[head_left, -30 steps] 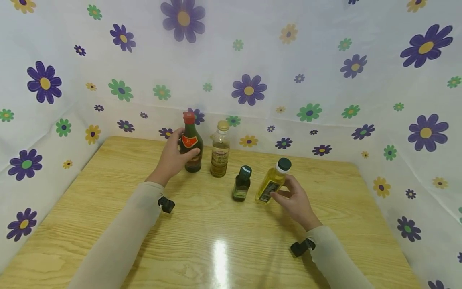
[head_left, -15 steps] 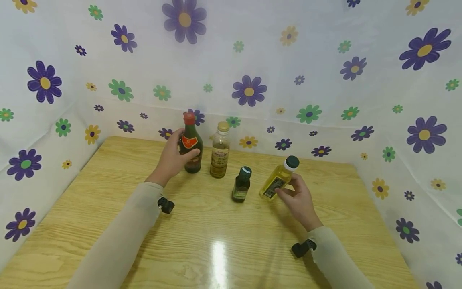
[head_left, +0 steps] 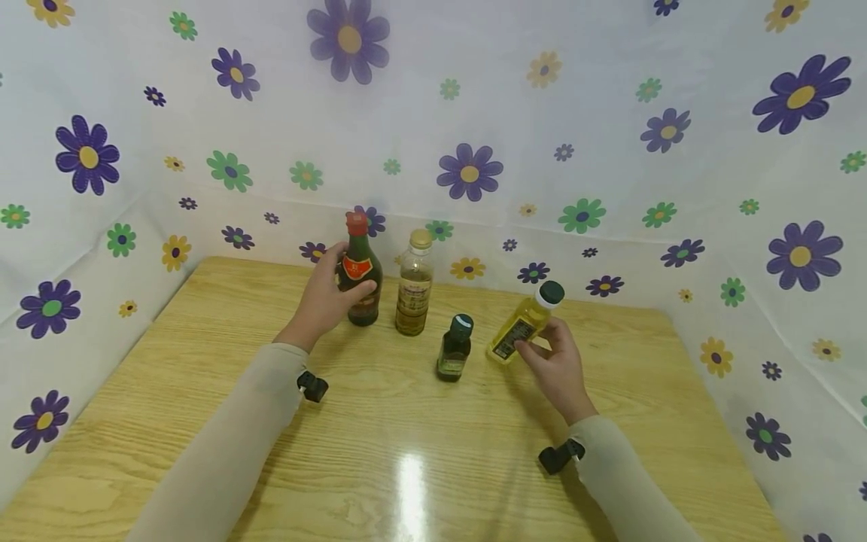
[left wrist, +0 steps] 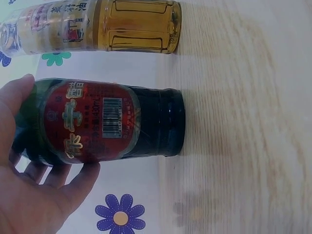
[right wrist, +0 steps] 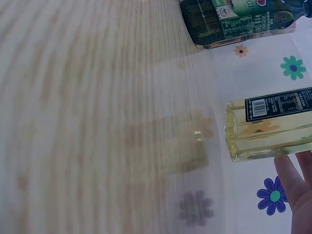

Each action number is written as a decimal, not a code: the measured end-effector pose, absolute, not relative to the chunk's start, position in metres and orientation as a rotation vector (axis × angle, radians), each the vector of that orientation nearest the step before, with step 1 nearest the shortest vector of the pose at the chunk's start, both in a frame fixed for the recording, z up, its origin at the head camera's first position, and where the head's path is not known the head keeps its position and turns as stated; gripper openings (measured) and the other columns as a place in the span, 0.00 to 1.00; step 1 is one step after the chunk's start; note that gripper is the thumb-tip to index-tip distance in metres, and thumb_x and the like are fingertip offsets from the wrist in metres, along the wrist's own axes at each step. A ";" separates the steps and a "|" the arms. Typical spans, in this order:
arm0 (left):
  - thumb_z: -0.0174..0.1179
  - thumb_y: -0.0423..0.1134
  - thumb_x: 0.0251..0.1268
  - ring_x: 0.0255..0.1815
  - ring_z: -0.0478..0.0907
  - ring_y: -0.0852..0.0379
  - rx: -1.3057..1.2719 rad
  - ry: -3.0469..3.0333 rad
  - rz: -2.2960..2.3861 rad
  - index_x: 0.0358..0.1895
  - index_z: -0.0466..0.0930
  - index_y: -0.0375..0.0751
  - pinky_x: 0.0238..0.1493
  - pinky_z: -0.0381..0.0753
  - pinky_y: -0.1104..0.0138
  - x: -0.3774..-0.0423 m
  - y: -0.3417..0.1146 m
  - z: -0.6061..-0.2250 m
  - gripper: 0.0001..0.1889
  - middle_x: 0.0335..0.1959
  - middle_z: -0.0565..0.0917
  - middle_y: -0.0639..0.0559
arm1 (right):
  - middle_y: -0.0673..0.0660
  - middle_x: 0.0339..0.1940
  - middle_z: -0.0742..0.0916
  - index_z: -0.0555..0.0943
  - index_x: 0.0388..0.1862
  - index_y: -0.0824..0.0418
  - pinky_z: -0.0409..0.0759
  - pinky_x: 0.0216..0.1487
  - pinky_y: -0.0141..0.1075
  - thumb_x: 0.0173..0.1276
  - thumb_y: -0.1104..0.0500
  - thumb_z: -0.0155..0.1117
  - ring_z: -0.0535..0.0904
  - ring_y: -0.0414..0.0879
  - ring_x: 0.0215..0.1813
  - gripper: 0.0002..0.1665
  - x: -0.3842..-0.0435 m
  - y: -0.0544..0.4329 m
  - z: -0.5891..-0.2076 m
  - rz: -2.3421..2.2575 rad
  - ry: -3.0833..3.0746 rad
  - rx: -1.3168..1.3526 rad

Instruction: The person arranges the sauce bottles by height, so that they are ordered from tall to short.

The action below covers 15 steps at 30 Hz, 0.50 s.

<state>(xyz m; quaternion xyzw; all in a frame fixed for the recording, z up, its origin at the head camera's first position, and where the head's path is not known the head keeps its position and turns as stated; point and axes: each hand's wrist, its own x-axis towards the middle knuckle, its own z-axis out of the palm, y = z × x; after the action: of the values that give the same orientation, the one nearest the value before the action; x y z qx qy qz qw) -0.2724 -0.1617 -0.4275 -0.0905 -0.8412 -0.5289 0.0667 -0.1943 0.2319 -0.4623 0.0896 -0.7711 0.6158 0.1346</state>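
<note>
1. Left hand (head_left: pixel 327 298): arm extended forward, thumb and fingers wrapped round the red-capped dark bottle (head_left: pixel 358 268), upright on the table (head_left: pixel 366 429), just beside the gold-capped bottle (head_left: pixel 414 295).
2. Right hand (head_left: pixel 559 370): wrist low, thumb and fingers pinching the yellow oil bottle (head_left: pixel 518 333).
3. Yellow oil bottle: tilted, cap leaning right, base off the table, near the small dark bottle (head_left: pixel 454 352).

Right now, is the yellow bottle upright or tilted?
Tilted: in the head view, the yellow bottle leans in the right hand, its dark cap well right of its base.
</note>
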 end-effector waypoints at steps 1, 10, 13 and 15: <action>0.70 0.50 0.69 0.75 0.66 0.42 -0.275 -2.536 -1.593 0.81 0.54 0.44 0.74 0.66 0.40 -0.273 -0.162 -0.428 0.45 0.73 0.68 0.41 | 0.48 0.59 0.78 0.69 0.66 0.71 0.82 0.57 0.26 0.69 0.75 0.66 0.77 0.38 0.59 0.29 -0.195 0.231 -0.462 1.786 -2.238 0.257; 0.70 0.50 0.68 0.75 0.66 0.42 -0.287 -2.533 -1.577 0.81 0.55 0.44 0.73 0.67 0.40 -0.272 -0.163 -0.427 0.45 0.73 0.68 0.41 | 0.60 0.63 0.78 0.69 0.68 0.68 0.80 0.58 0.25 0.70 0.72 0.67 0.76 0.45 0.62 0.30 -0.213 0.224 -0.461 1.744 -2.310 0.257; 0.70 0.50 0.69 0.75 0.66 0.42 -0.283 -2.537 -1.574 0.81 0.55 0.44 0.73 0.67 0.40 -0.271 -0.162 -0.426 0.45 0.73 0.68 0.41 | 0.62 0.64 0.77 0.69 0.69 0.67 0.80 0.59 0.26 0.71 0.71 0.67 0.75 0.50 0.65 0.30 -0.220 0.220 -0.459 1.728 -2.343 0.259; 0.70 0.49 0.69 0.75 0.66 0.42 -0.276 -2.542 -1.572 0.81 0.54 0.44 0.73 0.67 0.40 -0.271 -0.162 -0.425 0.45 0.74 0.68 0.41 | 0.63 0.66 0.77 0.69 0.70 0.67 0.80 0.60 0.27 0.71 0.71 0.67 0.75 0.52 0.67 0.31 -0.224 0.217 -0.458 1.724 -2.367 0.254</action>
<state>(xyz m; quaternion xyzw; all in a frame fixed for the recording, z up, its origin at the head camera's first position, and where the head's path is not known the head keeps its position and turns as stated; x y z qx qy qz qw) -0.2706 -0.1616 -0.4253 -0.0918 -0.8448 -0.5225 0.0698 -0.2241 0.2169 -0.4576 0.0859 -0.8011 0.5836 0.1012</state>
